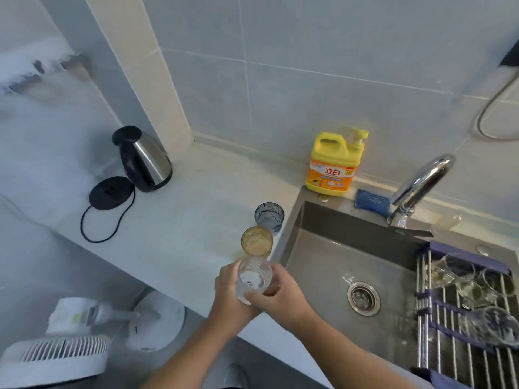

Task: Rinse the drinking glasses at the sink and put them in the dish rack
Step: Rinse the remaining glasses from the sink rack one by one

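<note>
Fingers: both sets curl round one clear glass and grip it from either side.
Far left of the fingers: a white fan sits low down. Higher up, a black kettle base lies with its cord, and a steel kettle stands just beside the base, not on it.
Left hand: wraps the glass's left side.
Clear glass: held between both hands above the counter edge, just left of the sink.
Just beyond the fingertips: an amber glass and, behind it, a blue-grey glass stand upright on the counter near the sink rim.
Right hand: grips the glass's lower right side.
Beyond and right: a yellow detergent bottle stands against the wall.
Right of the fingers: the wet sink with its drain.
Further right: a blue cloth and a chrome tap.
Far right: the dish rack lies across the sink's right end, with rinsed glasses lying on it.
</note>
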